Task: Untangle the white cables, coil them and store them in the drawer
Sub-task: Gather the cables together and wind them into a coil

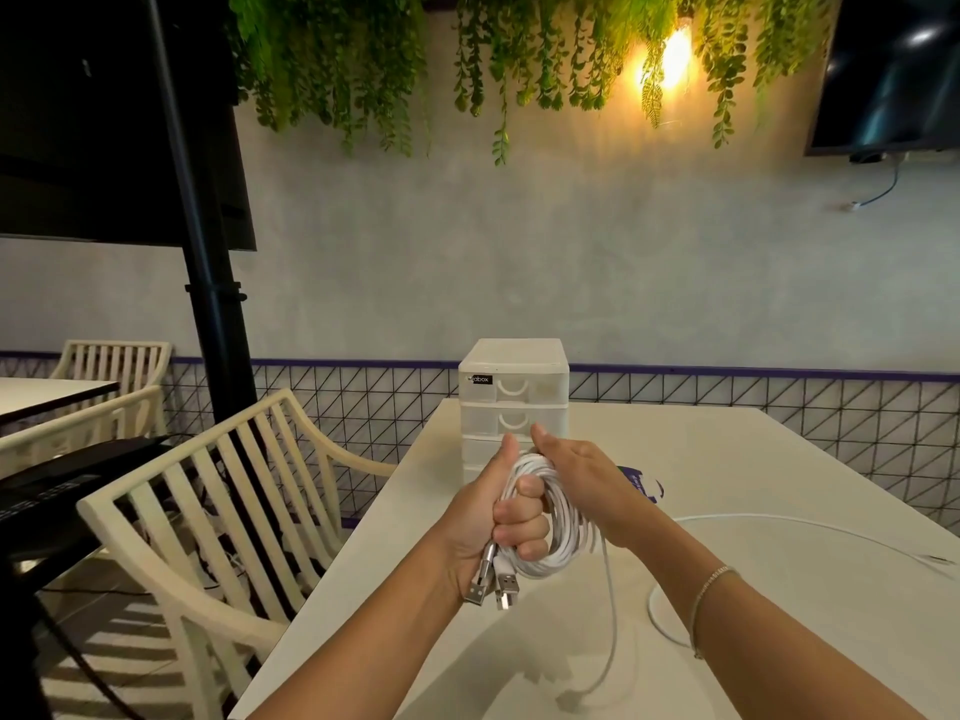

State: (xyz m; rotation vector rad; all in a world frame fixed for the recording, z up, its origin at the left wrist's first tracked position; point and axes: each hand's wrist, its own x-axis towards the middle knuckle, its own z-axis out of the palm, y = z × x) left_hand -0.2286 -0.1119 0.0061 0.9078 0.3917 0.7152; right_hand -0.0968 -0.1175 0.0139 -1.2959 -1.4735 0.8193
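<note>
I see the left hand point(498, 517) clenched round a coil of white cables point(556, 517), held above the table point(779, 459) near its far left corner. The right hand point(582, 475) grips the coil's top; its fingers are hidden behind it. The drawer unit point(514, 387) stands behind, its lower drawers blocked by the hands. A loose cable point(779, 522) runs off the right edge.

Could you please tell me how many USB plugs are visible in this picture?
2: both USB plugs hang side by side below the left hand. Others may be hidden.
</note>
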